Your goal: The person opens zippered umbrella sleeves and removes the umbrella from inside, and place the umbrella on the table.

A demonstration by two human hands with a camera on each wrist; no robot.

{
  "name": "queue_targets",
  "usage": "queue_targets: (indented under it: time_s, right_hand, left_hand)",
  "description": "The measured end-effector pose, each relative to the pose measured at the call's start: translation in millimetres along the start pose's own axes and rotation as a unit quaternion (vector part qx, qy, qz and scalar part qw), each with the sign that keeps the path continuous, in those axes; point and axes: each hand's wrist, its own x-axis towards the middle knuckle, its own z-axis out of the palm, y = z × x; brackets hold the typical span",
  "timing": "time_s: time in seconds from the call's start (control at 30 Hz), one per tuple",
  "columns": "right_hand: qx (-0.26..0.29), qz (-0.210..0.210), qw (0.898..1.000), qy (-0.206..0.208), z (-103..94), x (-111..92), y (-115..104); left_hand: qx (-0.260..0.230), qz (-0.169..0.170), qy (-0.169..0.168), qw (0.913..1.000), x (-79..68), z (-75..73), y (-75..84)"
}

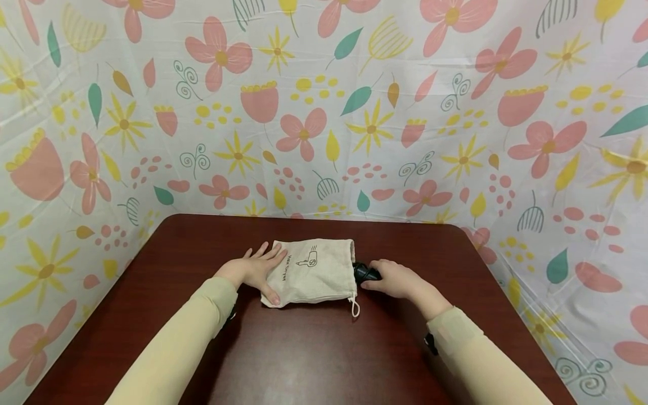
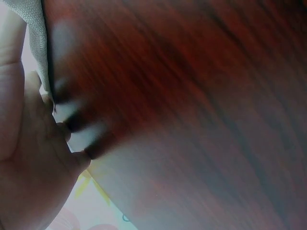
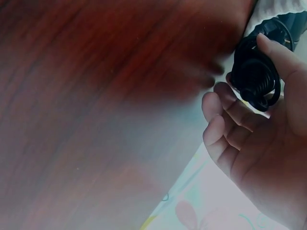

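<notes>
A cream cloth drawstring bag (image 1: 316, 275), printed with a small hair dryer and lettering, lies flat on the table with its mouth facing right. My left hand (image 1: 255, 271) rests spread over the bag's left end, thumb at the near corner. In the left wrist view, a strip of the bag (image 2: 38, 38) shows beside the thumb. Out of the mouth sticks a black handle wrapped in coiled cord (image 3: 254, 76). Between thumb and fingers my right hand (image 1: 397, 278) grips that black end. Whatever else is inside the bag is hidden by the cloth.
The dark red wooden table (image 1: 293, 354) has rounded far corners. A white cord loop (image 1: 354, 307) hangs from the near corner of the bag's mouth. Flower-patterned cloth (image 1: 324, 112) stands behind the table and along both sides.
</notes>
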Motion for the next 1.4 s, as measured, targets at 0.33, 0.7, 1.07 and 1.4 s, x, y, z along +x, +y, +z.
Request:
queue_targets:
  time_s: [0.33,0.7,1.07,1.4]
  right_hand:
    - [0.013,0.003,1.000,-0.017,-2.1,9,8]
    - [0.069,0.013,0.997,-0.040,-5.1,17,14]
    - [0.059,0.018,0.997,-0.039,-5.7,16,13]
    - [0.030,0.037,0.998,-0.029,-5.2,12,10]
  left_hand:
    - [0.003,-0.003,-0.003,1.0000,-0.1,-0.1,0.8]
    - [-0.002,-0.004,-0.004,1.0000,-1.3,-2.8,2.3]
    - [-0.005,-0.001,-0.005,1.0000,-0.9,-3.0,2.1]
    - [0.000,-0.002,-0.003,1.0000,-1.2,-1.3,0.8]
